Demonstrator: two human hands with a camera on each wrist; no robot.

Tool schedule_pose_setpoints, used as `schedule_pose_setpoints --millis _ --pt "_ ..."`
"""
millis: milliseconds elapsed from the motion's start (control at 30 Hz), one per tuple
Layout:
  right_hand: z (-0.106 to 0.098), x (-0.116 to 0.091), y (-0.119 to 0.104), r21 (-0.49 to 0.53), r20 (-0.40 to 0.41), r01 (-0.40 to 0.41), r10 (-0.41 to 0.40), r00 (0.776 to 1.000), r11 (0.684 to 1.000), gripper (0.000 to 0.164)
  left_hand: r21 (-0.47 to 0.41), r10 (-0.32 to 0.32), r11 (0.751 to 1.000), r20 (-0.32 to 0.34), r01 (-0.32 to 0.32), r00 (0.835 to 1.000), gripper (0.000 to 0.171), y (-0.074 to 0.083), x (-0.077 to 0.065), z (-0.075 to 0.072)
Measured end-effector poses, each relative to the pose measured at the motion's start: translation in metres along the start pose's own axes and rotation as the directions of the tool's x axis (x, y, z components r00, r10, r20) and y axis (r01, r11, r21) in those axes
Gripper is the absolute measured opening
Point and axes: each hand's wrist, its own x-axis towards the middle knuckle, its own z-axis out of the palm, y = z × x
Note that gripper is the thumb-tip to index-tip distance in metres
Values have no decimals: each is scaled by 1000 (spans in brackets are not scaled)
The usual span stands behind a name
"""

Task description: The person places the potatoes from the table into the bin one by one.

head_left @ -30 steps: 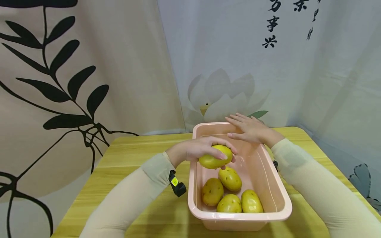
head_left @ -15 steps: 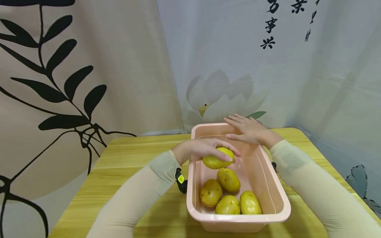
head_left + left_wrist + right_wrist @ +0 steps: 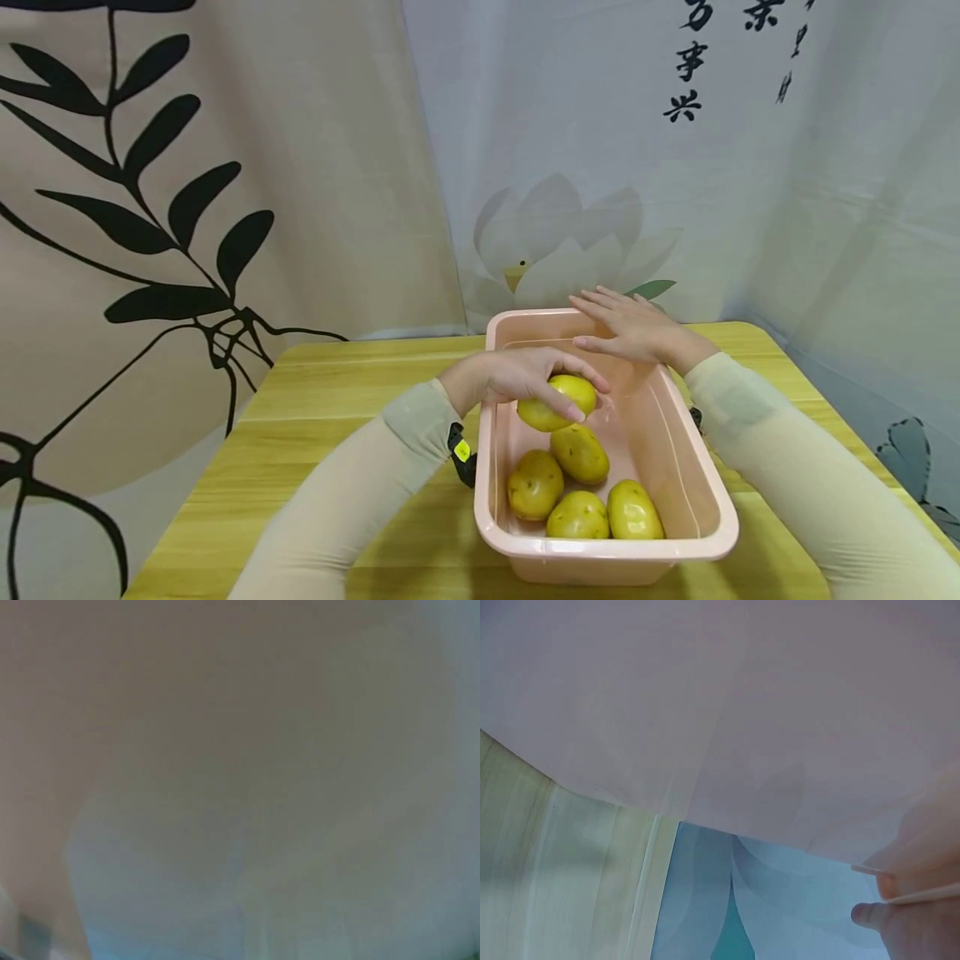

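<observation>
Inside the far half of a pink plastic tub (image 3: 678, 467), my left hand (image 3: 525, 375) holds a yellow potato (image 3: 536, 414), thumb across its near side and index finger along the far right. Its other fingers are mostly hidden. Just in front of the held one lies another potato (image 3: 581, 454), which overlaps it in the head view. My right hand (image 3: 630, 325) rests on the tub's far right corner with fingers stretched out; part of it (image 3: 922, 930) shows at the lower right of the right wrist view. The left wrist view is a blur.
Several more potatoes lie at the tub's near end, among them a brownish potato (image 3: 536, 485) at left and a shiny potato (image 3: 634, 510) at right. The tub stands on a wood-grain table (image 3: 360, 400), with a printed curtain (image 3: 360, 167) close behind.
My left hand has shifted slightly right and down into the tub with the potato, and its index finger has spread outward. The right hand has stayed at the tub's corner.
</observation>
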Motion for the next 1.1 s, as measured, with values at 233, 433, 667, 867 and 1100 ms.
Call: schedule_pose_setpoints --millis 233,433,667,867,1100 --pt "1 0 2 -11 -4 0 0 1000 1000 80 59 31 998 20 -32 999 58 -1 0 0" --pt "0 0 1 3 1 2 -2 1000 1000 80 139 51 989 18 -53 999 60 -3 1 -1" --pt "0 0 1 8 -10 5 -5 1000 1000 80 90 77 993 40 -81 996 60 -4 2 -2" --pt "1 1 2 5 -13 11 -11 1000 1000 79 13 82 997 32 -82 996 60 -3 1 -1" --pt "1 1 2 9 -11 14 -14 1000 1000 79 -14 105 994 22 -105 994 60 -4 0 -1"
